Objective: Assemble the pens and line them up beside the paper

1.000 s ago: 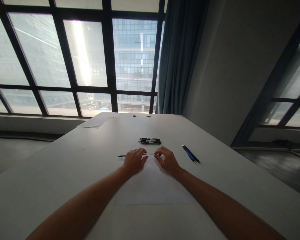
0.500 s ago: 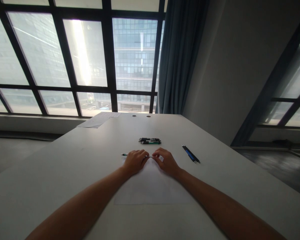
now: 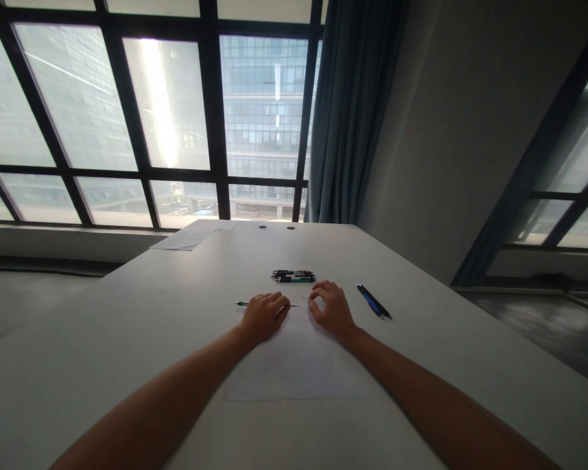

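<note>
My left hand (image 3: 266,312) is closed around a pen (image 3: 241,303) held level above a white sheet of paper (image 3: 298,365). The pen's green-and-dark end sticks out to the left, while a thin dark refill-like tip shows to the right of my fingers. My right hand (image 3: 331,305) sits just right of that tip, apart from it, thumb and forefinger pinched. A tiny, thin, pale piece pokes out leftward from this pinch, too small to name. Both forearms rest over the white table (image 3: 166,326).
Several dark pens (image 3: 294,276), one with a green barrel, lie together beyond my hands. To the right, a blue-and-black pen (image 3: 370,301) lies alongside a black pen (image 3: 379,303). Printed papers (image 3: 183,238) lie at the far left edge, and two round discs (image 3: 291,228) at the far end.
My right hand has moved right and slightly away from me, off the pen's tip, with a tiny piece in its pinch. The thin tip is now exposed; my left hand has barely moved.
</note>
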Action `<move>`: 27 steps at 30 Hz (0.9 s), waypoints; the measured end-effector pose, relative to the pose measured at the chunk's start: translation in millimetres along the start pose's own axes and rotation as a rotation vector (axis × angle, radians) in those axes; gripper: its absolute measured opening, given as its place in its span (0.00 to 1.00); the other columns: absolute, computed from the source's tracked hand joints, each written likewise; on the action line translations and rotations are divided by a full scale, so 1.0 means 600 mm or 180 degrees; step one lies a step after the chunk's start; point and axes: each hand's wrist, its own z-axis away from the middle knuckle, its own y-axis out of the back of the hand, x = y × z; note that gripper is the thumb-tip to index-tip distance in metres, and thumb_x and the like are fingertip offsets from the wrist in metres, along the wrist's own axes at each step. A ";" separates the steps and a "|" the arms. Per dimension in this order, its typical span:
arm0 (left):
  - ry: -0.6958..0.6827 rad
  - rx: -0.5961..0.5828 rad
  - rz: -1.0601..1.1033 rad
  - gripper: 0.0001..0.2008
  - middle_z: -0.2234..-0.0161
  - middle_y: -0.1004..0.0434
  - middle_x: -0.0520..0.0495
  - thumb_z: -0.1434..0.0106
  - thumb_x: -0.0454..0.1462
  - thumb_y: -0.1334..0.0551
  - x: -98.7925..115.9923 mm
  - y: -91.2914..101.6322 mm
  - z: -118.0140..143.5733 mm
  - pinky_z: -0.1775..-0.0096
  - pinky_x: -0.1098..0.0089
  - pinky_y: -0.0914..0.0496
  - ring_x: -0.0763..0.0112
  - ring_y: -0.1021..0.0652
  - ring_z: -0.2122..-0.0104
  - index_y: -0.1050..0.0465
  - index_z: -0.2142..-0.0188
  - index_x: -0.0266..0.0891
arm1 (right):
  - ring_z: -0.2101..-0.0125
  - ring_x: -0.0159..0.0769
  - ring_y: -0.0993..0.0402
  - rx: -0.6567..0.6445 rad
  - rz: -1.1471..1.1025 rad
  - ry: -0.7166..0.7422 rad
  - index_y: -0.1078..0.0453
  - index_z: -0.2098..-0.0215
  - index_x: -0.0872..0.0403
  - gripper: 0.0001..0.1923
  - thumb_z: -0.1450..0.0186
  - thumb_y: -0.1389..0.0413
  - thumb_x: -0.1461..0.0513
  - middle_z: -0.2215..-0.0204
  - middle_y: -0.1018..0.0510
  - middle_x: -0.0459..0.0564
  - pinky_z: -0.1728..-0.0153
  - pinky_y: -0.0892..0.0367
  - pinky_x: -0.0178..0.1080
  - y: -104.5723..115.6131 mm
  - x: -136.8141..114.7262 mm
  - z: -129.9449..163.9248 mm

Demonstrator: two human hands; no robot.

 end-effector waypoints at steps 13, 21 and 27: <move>0.0067 -0.0126 -0.0040 0.10 0.66 0.23 0.48 0.31 0.38 0.47 0.002 0.001 0.000 0.64 0.69 0.32 0.68 0.23 0.67 0.27 0.62 0.40 | 0.60 0.43 0.33 -0.0248 0.0763 -0.0404 0.27 0.74 0.54 0.05 0.40 0.39 0.64 0.63 0.26 0.54 0.60 0.40 0.43 -0.015 0.041 0.005; 0.0128 -0.0130 0.0018 0.10 0.67 0.23 0.47 0.32 0.39 0.46 0.006 0.006 0.001 0.63 0.67 0.31 0.67 0.23 0.67 0.27 0.62 0.40 | 0.59 0.43 0.32 -0.0192 0.0527 -0.0529 0.27 0.71 0.54 0.05 0.37 0.44 0.65 0.62 0.26 0.54 0.58 0.41 0.43 -0.015 0.039 0.003; 0.0088 -0.0143 -0.0001 0.11 0.65 0.23 0.46 0.35 0.37 0.47 0.009 0.013 0.001 0.61 0.65 0.30 0.65 0.23 0.65 0.27 0.59 0.39 | 0.59 0.41 0.32 0.0134 0.0174 -0.0375 0.30 0.65 0.53 0.10 0.35 0.53 0.68 0.62 0.25 0.51 0.56 0.41 0.44 -0.001 0.026 -0.002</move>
